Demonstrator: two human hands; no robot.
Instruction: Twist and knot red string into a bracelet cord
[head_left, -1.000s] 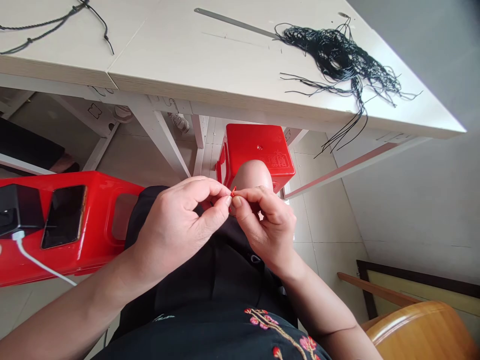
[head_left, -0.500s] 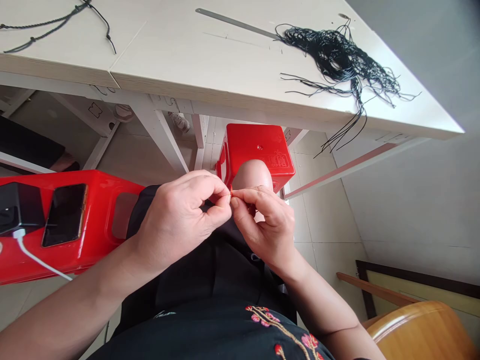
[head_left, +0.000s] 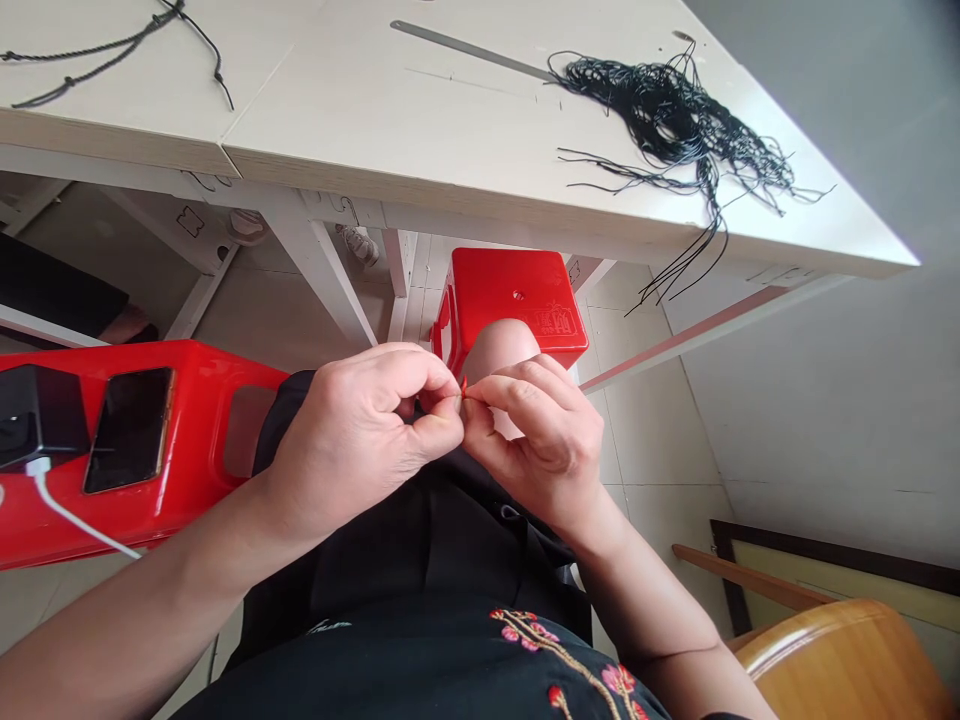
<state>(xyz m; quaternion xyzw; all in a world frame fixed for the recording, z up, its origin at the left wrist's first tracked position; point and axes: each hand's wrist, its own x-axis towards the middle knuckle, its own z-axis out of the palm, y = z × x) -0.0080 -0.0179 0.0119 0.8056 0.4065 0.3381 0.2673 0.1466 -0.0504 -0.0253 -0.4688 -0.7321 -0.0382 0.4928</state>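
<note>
My left hand (head_left: 367, 435) and my right hand (head_left: 536, 435) meet above my lap, fingertips pinched close together. Between the fingertips shows a tiny red piece (head_left: 464, 386), too small to make out fully; it lies in both pinches. Beyond my hands, a tangled bundle of black cords (head_left: 675, 125) lies on the pale table (head_left: 337, 120), several ends hanging over its front edge. A thin grey metal strip (head_left: 472, 50) reaches to the bundle. At the table's far left are knotted black cords (head_left: 124, 45).
A red stool (head_left: 517, 300) stands under the table, behind my knee. On the red stool at left (head_left: 202, 400) lie a phone (head_left: 130, 430) and a black box (head_left: 41, 415) with a white cable. A wooden chair (head_left: 840, 665) is at lower right.
My right hand has shifted slightly right and its fingers are bent differently, with the knuckles raised. More of the red piece shows between the fingertips. My left hand has hardly moved.
</note>
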